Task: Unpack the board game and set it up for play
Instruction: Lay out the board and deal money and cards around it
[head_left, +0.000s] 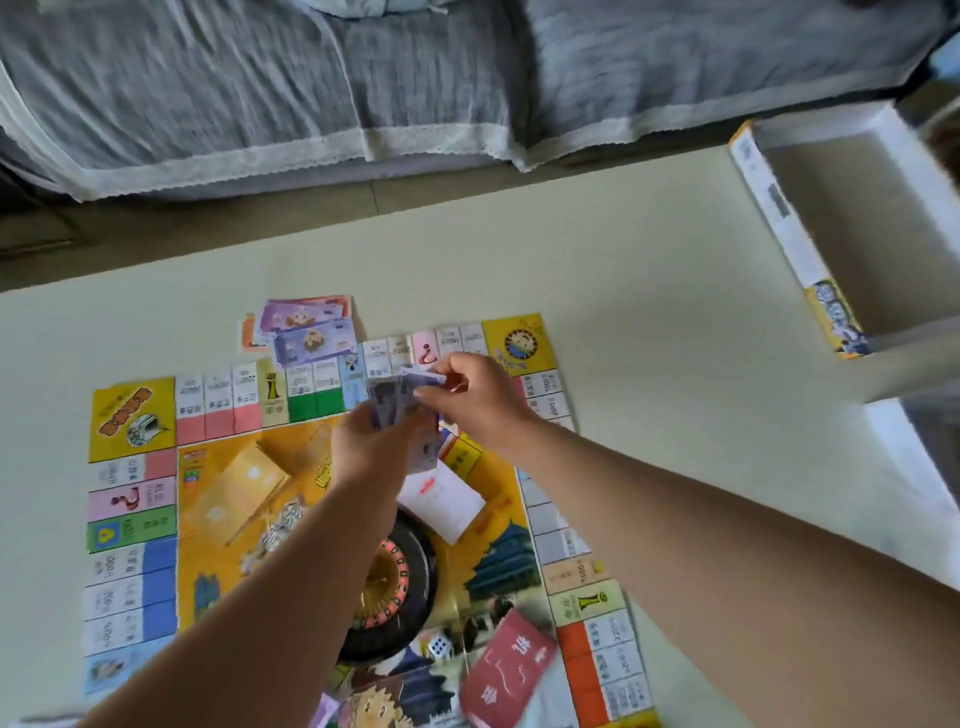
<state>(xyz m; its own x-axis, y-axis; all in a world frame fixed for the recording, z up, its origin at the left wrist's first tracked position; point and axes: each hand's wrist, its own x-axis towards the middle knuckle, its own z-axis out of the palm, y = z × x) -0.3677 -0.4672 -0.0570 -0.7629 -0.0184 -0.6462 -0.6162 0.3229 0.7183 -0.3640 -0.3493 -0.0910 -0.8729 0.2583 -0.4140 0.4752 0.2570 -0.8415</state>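
Two-handed work over the board (130, 415). Left hand (363, 452) grips a thin stack of paper money (387, 400); right hand (472, 400) pinches the top note. Notes likely light, floppy, slippery: pinch a short edge and peel singly. A dealt pile (306, 332) lies on the table (649, 312).

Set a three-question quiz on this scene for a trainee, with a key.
1. True or false: the die lies off the board.
2. Fill in: the wheel is partly hidden by the ___ arm.
3. The left hand and right hand both hold: A) the die B) bills C) the wheel.

Key: 1 false; 2 left; 3 B.
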